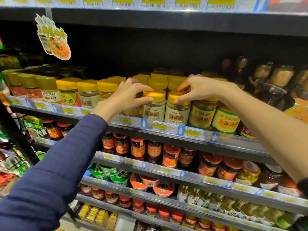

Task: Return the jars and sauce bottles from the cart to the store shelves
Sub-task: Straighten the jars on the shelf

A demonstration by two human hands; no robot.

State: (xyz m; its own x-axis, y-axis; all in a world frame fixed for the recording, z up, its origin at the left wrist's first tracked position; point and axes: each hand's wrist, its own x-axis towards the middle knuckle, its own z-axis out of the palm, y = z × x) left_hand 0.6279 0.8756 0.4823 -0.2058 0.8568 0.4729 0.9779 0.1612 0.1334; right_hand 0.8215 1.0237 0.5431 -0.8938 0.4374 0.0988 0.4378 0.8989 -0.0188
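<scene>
Two yellow-lidded sesame paste jars stand side by side at the front edge of the upper shelf (166,129). My left hand (128,95) pinches the yellow lid of the left jar (154,109) between thumb and fingers. The lid of the right jar (177,112) is pinched the same way by my right hand (195,89). Both jars stand upright on the shelf, with more yellow-lidded jars in rows behind them. The cart is out of view.
More jars flank the pair: yellow-lidded ones (88,94) to the left, green-and-yellow labelled jars (225,119) to the right. Lower shelves hold red-lidded chilli sauce jars (138,149) and bottles (205,197). A paper promo sign (53,39) hangs at upper left.
</scene>
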